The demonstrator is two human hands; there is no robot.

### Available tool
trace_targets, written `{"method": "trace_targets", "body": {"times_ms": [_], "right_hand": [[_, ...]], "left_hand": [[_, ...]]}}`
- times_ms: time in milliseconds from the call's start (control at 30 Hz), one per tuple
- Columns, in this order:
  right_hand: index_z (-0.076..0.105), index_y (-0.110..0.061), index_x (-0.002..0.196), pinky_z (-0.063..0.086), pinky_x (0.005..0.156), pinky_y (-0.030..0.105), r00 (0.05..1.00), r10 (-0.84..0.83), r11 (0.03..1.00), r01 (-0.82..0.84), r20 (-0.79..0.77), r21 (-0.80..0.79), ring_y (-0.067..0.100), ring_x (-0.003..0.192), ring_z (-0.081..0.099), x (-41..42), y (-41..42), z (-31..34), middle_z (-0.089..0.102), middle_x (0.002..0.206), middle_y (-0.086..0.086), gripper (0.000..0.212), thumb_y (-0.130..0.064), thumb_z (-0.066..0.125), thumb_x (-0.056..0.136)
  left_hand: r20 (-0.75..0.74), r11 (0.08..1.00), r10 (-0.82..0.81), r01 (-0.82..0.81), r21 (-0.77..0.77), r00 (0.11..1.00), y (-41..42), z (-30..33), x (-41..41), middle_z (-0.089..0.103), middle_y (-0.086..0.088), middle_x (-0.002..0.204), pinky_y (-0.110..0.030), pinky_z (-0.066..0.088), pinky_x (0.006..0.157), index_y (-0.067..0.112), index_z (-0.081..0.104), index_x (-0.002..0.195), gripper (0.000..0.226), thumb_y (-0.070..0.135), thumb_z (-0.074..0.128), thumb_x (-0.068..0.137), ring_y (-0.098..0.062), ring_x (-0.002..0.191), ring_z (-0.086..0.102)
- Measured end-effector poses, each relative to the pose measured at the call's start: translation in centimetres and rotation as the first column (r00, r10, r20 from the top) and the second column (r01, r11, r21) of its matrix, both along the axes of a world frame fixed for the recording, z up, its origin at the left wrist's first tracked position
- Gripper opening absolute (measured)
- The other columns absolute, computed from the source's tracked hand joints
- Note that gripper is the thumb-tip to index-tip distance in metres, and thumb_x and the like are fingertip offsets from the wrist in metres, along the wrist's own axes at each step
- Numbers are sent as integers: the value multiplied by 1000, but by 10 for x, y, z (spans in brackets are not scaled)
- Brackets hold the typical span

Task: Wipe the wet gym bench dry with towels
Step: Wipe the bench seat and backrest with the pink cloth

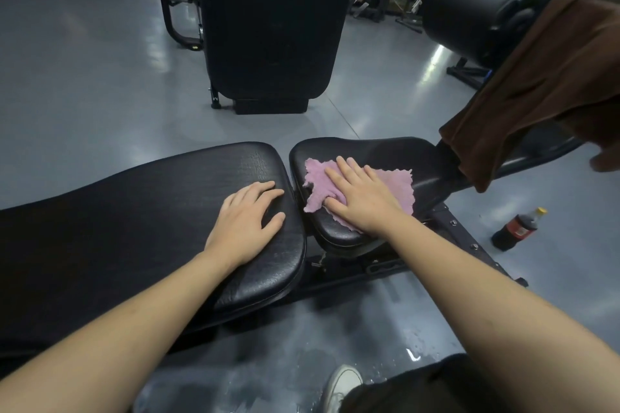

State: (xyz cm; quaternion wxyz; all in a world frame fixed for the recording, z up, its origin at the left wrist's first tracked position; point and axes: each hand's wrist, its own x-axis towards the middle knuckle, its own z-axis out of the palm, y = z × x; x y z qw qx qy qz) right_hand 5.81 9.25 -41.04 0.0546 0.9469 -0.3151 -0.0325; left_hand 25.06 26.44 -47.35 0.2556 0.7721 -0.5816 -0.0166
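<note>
Bench [151,221] padding is cut off at the left edge, so the long back pad is seen only in part, and its frame under the pads is lost in shadow. Whether the black vinyl is wet cannot be told, though a damp sheen is seen on the floor [84,77] beside a white shoe [342,386] at the bottom edge. A dark machine [268,20] behind the bench is cropped at the top.

A bottle [518,228] with a yellow cap is stood on the floor to the right, filled with a dark liquid; its label is too small to be read.

A pink towel [396,184] is spread on the seat pad [385,151], partly hidden under the right hand [362,198]. That hand is laid flat on the towel, palm down, fingers stretched toward the gap between the pads; the cloth is pressed, not gripped. The left hand [248,214] is rested open on the end of the back pad, fingers splayed, nothing held. Both forearms are extended from the bottom corners. A brown towel [536,94] is draped over a roller [469,13] at upper right, its far end cut off.
</note>
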Motion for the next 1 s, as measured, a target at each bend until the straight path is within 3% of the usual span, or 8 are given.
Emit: {"method": "trace_targets", "body": {"times_ms": [267, 400, 500, 633, 700, 800, 900, 1000], "right_hand": [[7, -20, 161, 1, 126, 40, 993, 84, 996, -82, 85, -30, 19, 155, -3, -10, 55, -23, -2, 169, 1, 83, -66, 30, 96], [18, -23, 160, 3, 126, 33, 932, 0, 946, -117, 363, 302, 11, 154, 5, -9, 65, -10, 10, 167, -7, 73, -46, 51, 100], [25, -23, 158, 2, 125, 27, 856, 62, 889, -281, 513, 361, 6, 153, 6, -7, 81, -2, 17, 166, -6, 72, -32, 61, 96], [44, -17, 151, 8, 124, 24, 710, 131, 894, -386, 692, 226, 9, 151, 23, 0, 102, 15, 36, 160, -3, 54, -26, 53, 99], [58, -14, 141, 21, 122, 29, 589, 134, 905, -400, 797, 143, 13, 143, 41, 1, 110, 23, 52, 150, -2, 42, -12, 53, 99], [71, -13, 123, 41, 110, 28, 477, 97, 924, -369, 873, 99, 13, 122, 58, -2, 125, 32, 69, 128, -4, 39, 4, 53, 93], [68, -19, 120, 47, 99, 23, 499, -89, 874, -376, 862, 308, 5, 110, 62, -2, 141, 42, 71, 113, -10, 43, 5, 59, 86], [57, -25, 124, 49, 82, 22, 656, -206, 706, -415, 726, 575, 8, 81, 62, 0, 151, 41, 71, 97, -11, 53, 4, 63, 80]], "left_hand": [[-110, 999, -22, 27, 42, 994, 5, 8, 0, 36, 16, 158, -38, 17, 122, 38, 48, 147, 69, 67, 30, 87, -14, 149, 25], [-259, 997, -46, 59, 42, 965, 7, 17, 1, 40, 12, 157, -37, 18, 123, 36, 57, 140, 60, 64, 33, 94, -13, 149, 26], [-467, 999, -36, 29, -21, 883, 7, 27, -4, 47, 7, 152, -35, 26, 121, 26, 54, 142, 44, 45, 50, 103, -14, 145, 37], [-642, 978, -206, 149, -142, 738, 14, 53, -15, 49, 11, 151, -27, 35, 115, 32, 39, 149, 78, 54, 73, 83, -4, 138, 46], [-605, 956, -294, 219, -196, 740, 22, 68, -17, 62, 14, 135, -26, 44, 108, 27, 54, 138, 57, 35, 78, 87, -1, 125, 58], [-499, 954, -274, 166, -250, 822, 43, 88, -15, 69, 18, 85, -33, 51, 79, 30, 71, 95, 7, 24, 73, 92, -2, 83, 64], [-556, 950, -275, 135, -280, 784, 72, 101, -9, 74, 9, 86, -34, 54, 71, 26, 75, 101, 11, 20, 73, 93, -11, 76, 66], [-615, 962, -265, 159, -222, 743, 103, 110, 2, 74, 2, 86, -37, 55, 65, 18, 72, 105, 11, 17, 72, 94, -19, 68, 66]]}}
